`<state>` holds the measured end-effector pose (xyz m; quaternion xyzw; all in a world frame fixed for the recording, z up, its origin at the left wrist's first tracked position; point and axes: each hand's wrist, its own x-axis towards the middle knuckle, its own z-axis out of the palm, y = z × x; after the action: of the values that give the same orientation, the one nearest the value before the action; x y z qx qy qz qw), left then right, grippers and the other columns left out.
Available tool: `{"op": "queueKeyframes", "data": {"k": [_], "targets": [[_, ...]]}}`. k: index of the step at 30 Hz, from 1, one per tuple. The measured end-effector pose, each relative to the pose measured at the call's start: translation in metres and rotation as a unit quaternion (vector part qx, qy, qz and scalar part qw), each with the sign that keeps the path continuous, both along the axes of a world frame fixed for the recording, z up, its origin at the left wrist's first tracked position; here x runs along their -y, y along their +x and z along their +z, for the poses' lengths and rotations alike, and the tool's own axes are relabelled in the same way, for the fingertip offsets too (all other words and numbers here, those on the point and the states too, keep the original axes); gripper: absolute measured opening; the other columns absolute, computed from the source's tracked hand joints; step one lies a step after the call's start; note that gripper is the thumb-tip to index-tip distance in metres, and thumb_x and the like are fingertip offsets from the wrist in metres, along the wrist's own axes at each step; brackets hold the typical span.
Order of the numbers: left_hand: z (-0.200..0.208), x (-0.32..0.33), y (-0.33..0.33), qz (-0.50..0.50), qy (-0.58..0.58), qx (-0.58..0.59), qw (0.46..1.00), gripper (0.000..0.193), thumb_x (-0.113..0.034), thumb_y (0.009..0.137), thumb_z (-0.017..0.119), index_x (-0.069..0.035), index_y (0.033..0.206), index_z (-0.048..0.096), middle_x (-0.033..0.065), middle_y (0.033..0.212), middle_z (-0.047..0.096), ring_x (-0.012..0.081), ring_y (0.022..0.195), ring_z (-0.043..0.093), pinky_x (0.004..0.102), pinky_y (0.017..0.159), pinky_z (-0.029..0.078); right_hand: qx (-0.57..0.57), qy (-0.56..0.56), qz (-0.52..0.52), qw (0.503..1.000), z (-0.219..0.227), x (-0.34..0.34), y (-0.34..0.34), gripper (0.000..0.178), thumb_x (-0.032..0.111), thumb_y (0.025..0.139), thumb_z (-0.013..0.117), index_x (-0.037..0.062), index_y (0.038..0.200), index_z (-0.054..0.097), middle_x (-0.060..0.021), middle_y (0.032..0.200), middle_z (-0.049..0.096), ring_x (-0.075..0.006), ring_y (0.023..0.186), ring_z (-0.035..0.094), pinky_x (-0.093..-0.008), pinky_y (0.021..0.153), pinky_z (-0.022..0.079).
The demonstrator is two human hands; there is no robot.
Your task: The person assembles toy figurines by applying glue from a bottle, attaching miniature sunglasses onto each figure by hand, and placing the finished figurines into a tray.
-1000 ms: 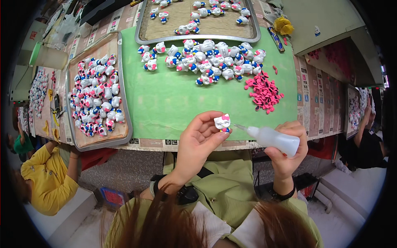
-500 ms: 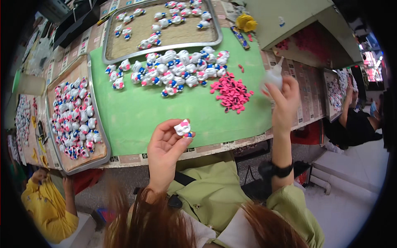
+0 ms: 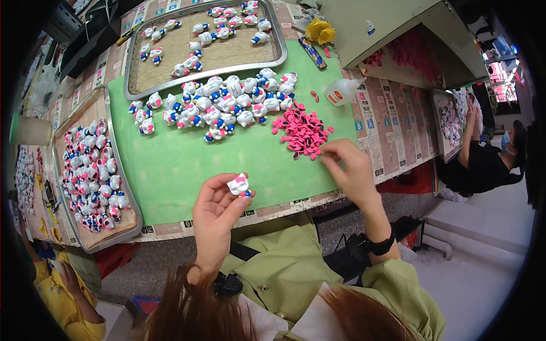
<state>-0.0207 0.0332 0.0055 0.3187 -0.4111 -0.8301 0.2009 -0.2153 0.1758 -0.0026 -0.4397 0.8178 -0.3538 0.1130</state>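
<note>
My left hand (image 3: 215,219) pinches a small white cat-shaped figurine (image 3: 238,184) with a pink bow and a blue and yellow lower part, between thumb and fingers, above the front edge of the green mat (image 3: 170,187). At the right edge of a heap of small pink pieces (image 3: 301,131), some with dark undersides, is my right hand (image 3: 351,170). Its thumb and forefinger are apart, and no piece shows between them. A white squeeze bottle (image 3: 340,92) with a nozzle rests at the mat's right edge, beyond that hand. Behind the heap lie many similar figurines (image 3: 213,105).
At the back, a metal tray (image 3: 170,94) holds scattered figurines; another tray (image 3: 136,224) at left is crowded with them. A grey box-like housing (image 3: 392,28) stands back right, near a yellow crumpled thing (image 3: 320,32) and a narrow tube (image 3: 312,54). Other people sit at both sides.
My right hand has let go of the squeeze bottle, now on the mat's right edge, and has come down and left to the pink pieces. The left hand still holds the figurine.
</note>
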Motion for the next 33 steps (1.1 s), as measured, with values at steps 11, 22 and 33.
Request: {"op": "queueKeyframes", "data": {"k": [11,22,33], "targets": [[-0.005,-0.010,-0.002,-0.081,0.029,-0.044,0.995,0.034,0.007,0.074,0.051,0.002,0.106,0.041,0.0151,0.109,0.049,0.0173,0.088,0.054,0.0271,0.078,0.044,0.209,-0.091,-0.070,0.971,-0.001,0.019,0.032,0.011,0.001,0.073,0.057,-0.0002,0.084,0.054,-0.0066,0.077,0.058,-0.0133,0.070,0.056,-0.0245,0.063,0.044],[-0.002,-0.010,-0.008,-0.103,0.074,-0.065,0.990,0.033,0.004,0.078,0.050,0.003,0.109,0.040,0.0091,0.104,0.049,0.0124,0.096,0.049,0.0251,0.083,0.042,0.550,-0.232,-0.105,0.795,-0.006,0.044,0.076,0.008,0.002,0.077,0.055,-0.0005,0.083,0.052,-0.0027,0.079,0.054,-0.0069,0.074,0.050,-0.0197,0.068,0.039],[-0.001,-0.008,-0.004,-0.121,0.080,-0.083,0.986,0.033,0.004,0.078,0.050,0.003,0.109,0.040,0.0081,0.103,0.050,0.0109,0.095,0.049,0.0233,0.083,0.041,-0.008,-0.167,0.064,0.984,0.001,0.047,0.067,0.018,-0.008,0.065,0.057,-0.0010,0.081,0.060,-0.0097,0.077,0.058,-0.0213,0.070,0.056,-0.0268,0.059,0.044]]}}
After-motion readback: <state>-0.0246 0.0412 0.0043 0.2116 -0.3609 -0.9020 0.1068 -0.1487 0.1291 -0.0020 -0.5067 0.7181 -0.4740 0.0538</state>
